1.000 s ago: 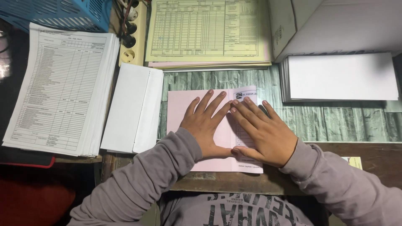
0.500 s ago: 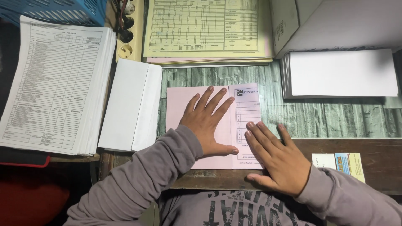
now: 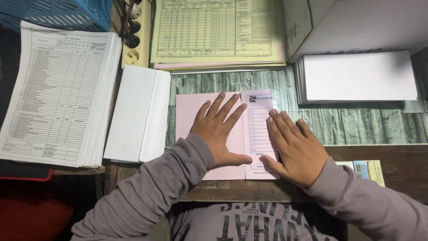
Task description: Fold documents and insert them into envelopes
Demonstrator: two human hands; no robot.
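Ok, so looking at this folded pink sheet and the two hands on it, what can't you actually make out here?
Head view only:
- Pink sheet: its middle and right edge are covered by the left hand and right hand.
- Its printed panel is too small to follow.
- White sheet stack: the upper part is hidden under the white box.
- Blue basket: cut off by the top edge.
- Small card: partly under the right sleeve.

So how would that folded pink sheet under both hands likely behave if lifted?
The pink sheet looks like thin paper, so probably floppy and very light. The folded flap lies flat under the right hand, so it may spring open. On the smooth table it would likely slide easily.
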